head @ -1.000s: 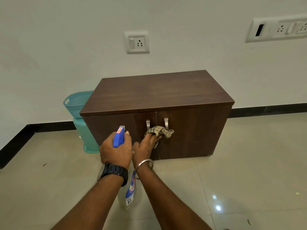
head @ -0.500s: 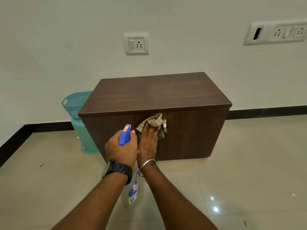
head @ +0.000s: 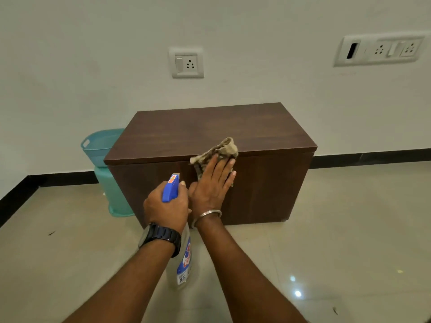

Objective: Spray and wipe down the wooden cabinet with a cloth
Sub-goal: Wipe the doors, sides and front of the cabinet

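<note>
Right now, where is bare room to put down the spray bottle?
The cabinet top is bare behind the cloth. Floor right of the cabinet is open too. It is crowded in front, around the left hand, the right hand and the spray bottle.

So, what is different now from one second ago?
The right hand slid the cloth up the cabinet front, from the door handles to the top edge. The left hand rose slightly, still gripping the spray bottle. Cabinet and bin stayed put.
</note>
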